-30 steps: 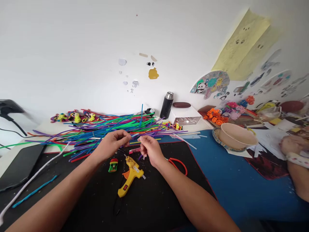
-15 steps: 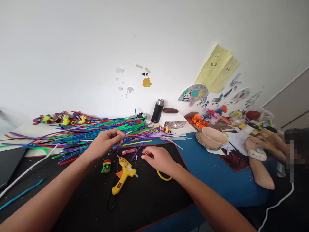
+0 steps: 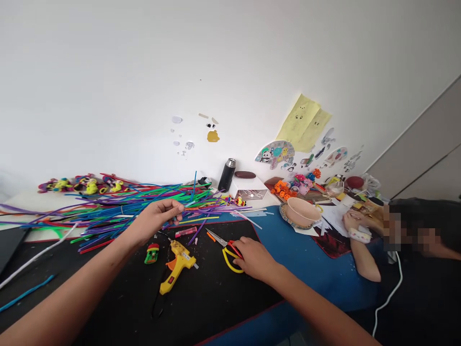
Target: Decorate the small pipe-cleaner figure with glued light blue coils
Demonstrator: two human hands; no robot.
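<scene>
My left hand (image 3: 160, 218) is closed in a pinch over the front of the pipe cleaner pile. A blue pipe cleaner (image 3: 195, 186) runs from its fingertips and bends upward. My right hand (image 3: 254, 257) grips scissors (image 3: 230, 254) with red and yellow handles, lying low over the black mat. Their blades point left and stand slightly apart. Between my hands are a pink lighter-like stick (image 3: 186, 232) and a small orange piece (image 3: 212, 236). A yellow glue gun (image 3: 178, 264) lies below, beside a small green, red and yellow figure (image 3: 151, 253).
Many coloured pipe cleaners (image 3: 108, 211) spread across the back left. Behind them stand a black thermos (image 3: 226, 175) and a white box (image 3: 252, 185). A beige bowl (image 3: 304, 211) is right of centre. Another person's forearm (image 3: 363, 259) rests at the right. A white cable (image 3: 39, 257) crosses the left.
My right hand has moved right and down and has taken hold of the scissors. My left hand keeps its pinch. The view has shifted slightly to the right and upward.
</scene>
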